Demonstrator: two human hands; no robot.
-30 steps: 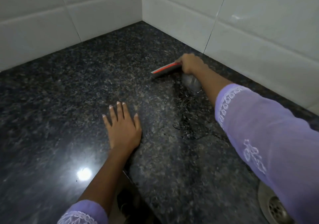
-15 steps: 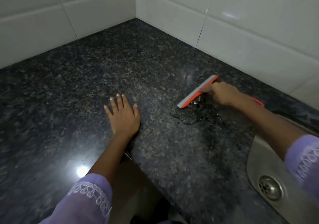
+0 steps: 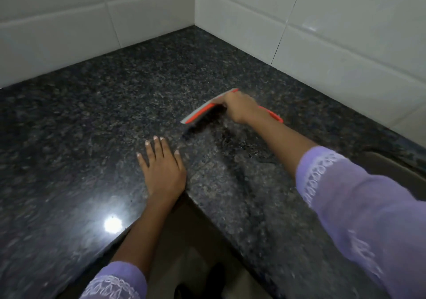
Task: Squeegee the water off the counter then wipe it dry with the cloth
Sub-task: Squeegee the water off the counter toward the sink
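My right hand [image 3: 238, 110] grips an orange squeegee [image 3: 199, 112] with a grey blade, its blade edge down on the dark speckled granite counter [image 3: 92, 126]. The orange handle end [image 3: 274, 116] sticks out behind my wrist. A wet dark patch of water [image 3: 228, 137] lies on the counter just below the blade. My left hand [image 3: 162, 169] rests flat on the counter, fingers spread, near the inner corner of the counter's front edge. No cloth is in view.
White tiled walls [image 3: 322, 33] meet in a corner behind the L-shaped counter. The sink's edge [image 3: 396, 162] shows at the right, partly behind my purple sleeve. A bright light reflection [image 3: 113, 225] sits on the counter at lower left.
My right hand has carried the squeegee back from near the sink toward the middle of the counter. The view shifted left, so the sink drain is out of sight. My left hand stayed put.
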